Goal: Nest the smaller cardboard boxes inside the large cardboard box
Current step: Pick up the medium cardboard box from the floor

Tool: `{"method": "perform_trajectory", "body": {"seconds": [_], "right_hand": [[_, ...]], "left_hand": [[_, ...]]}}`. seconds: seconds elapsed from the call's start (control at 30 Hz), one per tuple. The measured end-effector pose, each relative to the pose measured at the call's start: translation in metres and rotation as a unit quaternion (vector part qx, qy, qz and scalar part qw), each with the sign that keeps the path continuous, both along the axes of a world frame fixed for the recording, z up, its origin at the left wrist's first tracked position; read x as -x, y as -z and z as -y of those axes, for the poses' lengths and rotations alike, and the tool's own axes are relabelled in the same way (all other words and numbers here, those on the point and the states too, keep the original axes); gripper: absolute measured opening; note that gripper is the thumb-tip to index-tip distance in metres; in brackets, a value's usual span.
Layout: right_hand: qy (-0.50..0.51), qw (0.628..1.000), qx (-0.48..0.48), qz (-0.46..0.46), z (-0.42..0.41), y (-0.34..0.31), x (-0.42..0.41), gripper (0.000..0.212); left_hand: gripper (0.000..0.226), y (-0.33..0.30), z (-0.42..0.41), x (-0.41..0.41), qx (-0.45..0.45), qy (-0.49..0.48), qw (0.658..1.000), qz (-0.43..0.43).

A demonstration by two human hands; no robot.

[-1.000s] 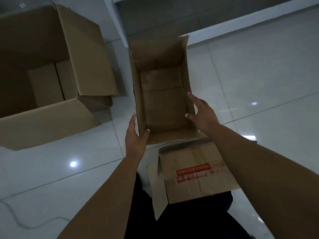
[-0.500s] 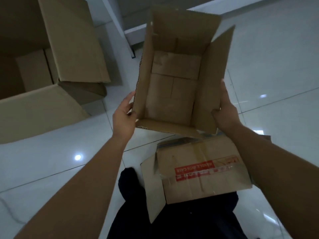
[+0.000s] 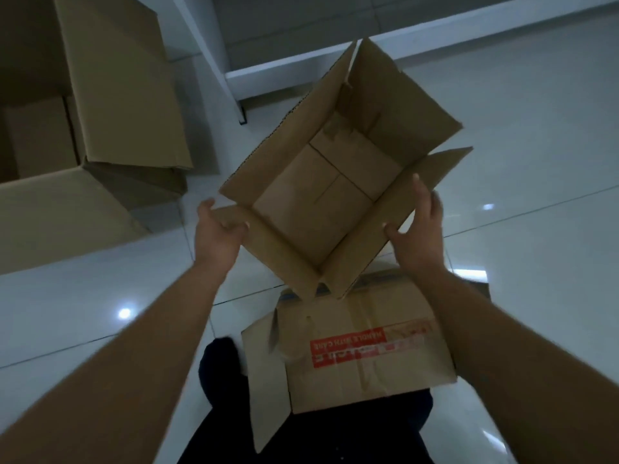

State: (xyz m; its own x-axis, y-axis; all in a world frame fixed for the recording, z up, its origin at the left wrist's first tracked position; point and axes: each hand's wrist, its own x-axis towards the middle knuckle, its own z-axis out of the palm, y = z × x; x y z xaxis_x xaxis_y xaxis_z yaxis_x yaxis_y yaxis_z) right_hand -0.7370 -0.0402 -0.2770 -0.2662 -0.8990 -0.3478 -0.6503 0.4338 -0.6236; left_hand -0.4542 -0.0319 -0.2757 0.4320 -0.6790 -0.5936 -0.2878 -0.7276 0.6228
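Note:
I hold a medium open cardboard box [image 3: 335,192] in the air, turned diamond-wise with its opening facing me and nothing inside it. My left hand [image 3: 219,234] grips its lower-left flap and my right hand [image 3: 417,229] grips its right flap. The large cardboard box [image 3: 100,95] stands open on the floor at the upper left, its flaps spread outward. A smaller cardboard box [image 3: 351,349] with a red "handle with care" label rests on my lap below the held box.
Glossy white floor tiles [image 3: 536,145] stretch to the right and far side. A white post [image 3: 204,45] and a low step run along the back. My dark-trousered legs [image 3: 221,380] fill the bottom centre.
The held box was lifted off the floor, then rotated clockwise into a diamond orientation. Both hands moved from inside its walls to its outer flaps. The view shifted right.

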Motion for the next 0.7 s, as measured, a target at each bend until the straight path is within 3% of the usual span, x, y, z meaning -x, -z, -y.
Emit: {"method": "perform_trajectory", "body": {"seconds": [0.13, 0.2, 0.3, 0.43, 0.57, 0.7], "right_hand": [[-0.108, 0.983, 0.002, -0.149, 0.071, -0.003, 0.038, 0.086], [-0.141, 0.971, -0.016, -0.194, 0.103, -0.005, 0.053, 0.085], [-0.191, 0.964, -0.039, -0.180, 0.137, -0.007, 0.069, 0.085], [-0.222, 0.958, -0.036, -0.177, 0.159, -0.008, 0.083, 0.073], [-0.191, 0.972, -0.002, -0.137, 0.146, 0.001, 0.085, 0.049], [-0.115, 0.990, 0.024, -0.079, 0.114, 0.007, 0.090, 0.041]], "left_hand": [[0.085, 0.009, -0.034, 0.047, 0.068, -0.163, 0.977, -0.123], [0.071, 0.015, -0.044, 0.065, 0.080, -0.176, 0.978, -0.083], [0.053, 0.025, -0.049, 0.072, 0.082, -0.189, 0.978, 0.014], [0.055, 0.030, -0.041, 0.060, 0.123, -0.182, 0.976, 0.011], [0.057, 0.034, -0.024, 0.034, 0.142, -0.194, 0.967, -0.087], [0.070, 0.028, -0.005, 0.011, 0.103, -0.146, 0.966, -0.189]]}}
